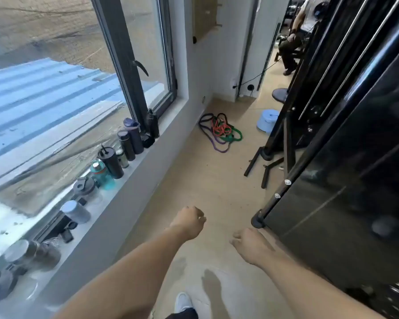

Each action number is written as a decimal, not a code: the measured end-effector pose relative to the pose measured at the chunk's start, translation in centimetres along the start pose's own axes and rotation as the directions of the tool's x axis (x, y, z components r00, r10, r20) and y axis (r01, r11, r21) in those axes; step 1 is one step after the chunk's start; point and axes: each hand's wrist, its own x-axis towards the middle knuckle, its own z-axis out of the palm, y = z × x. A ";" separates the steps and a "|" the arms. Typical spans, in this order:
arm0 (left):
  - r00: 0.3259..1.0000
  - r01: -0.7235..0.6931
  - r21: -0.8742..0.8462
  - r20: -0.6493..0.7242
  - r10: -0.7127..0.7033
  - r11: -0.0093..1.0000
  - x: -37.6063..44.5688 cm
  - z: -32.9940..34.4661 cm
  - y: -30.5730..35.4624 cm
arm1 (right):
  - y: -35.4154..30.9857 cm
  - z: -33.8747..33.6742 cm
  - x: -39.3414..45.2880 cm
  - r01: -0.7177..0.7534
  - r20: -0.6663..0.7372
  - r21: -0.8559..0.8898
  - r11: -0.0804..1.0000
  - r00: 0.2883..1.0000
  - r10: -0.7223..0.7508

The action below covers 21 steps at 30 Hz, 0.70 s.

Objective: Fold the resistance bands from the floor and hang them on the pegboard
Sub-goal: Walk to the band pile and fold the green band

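Along my left side runs a window (78, 72) with a pale sill (134, 166) below it, and a row of bottles (124, 146) stands on that sill: dark flasks, a black tumbler with a straw, a teal bottle and some blurred grey ones nearest me. My left grip (189, 223) hangs out in front of me over the floor (194, 178), fingers loosely curled and holding nothing. Near the bottom edge the toe of my white shoe (183, 301) shows on the floor between my 2 forearms.

Ahead, well apart from both hands, the resistance bands (220, 132) lie in a loose tangle on the floor just beside the wall under the far end of the sill: a purple one, an orange one, a green one and a dark one, looped through each other. Up on the wall beyond them hangs the pegboard (205, 16), a tan panel with wooden pegs sticking out of its right edge.

My right grip (249, 244) is also slack and empty, fingers bent slightly, close to the foot of a black gym machine (332, 157) that fills the right side. A light blue stool (268, 120) sits on the floor by that machine's frame, to the right of the bands. Farther back on the right, a person (295, 40) sits.
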 end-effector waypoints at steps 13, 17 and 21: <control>0.995 -0.033 -0.049 0.091 0.038 0.998 18.9 -6.6 -0.7 | -1.2 -3.6 17.8 -0.206 0.111 0.197 0.959 0.976 0.187; 0.995 -0.050 -0.054 0.080 0.054 0.997 26.7 -9.6 1.9 | 0.0 -7.6 25.6 -0.238 0.116 0.193 0.952 0.969 0.218; 0.998 0.012 -0.043 0.070 -0.009 0.999 34.3 -13.2 5.3 | 1.9 -12.7 33.3 -0.227 0.116 0.192 0.955 0.971 0.208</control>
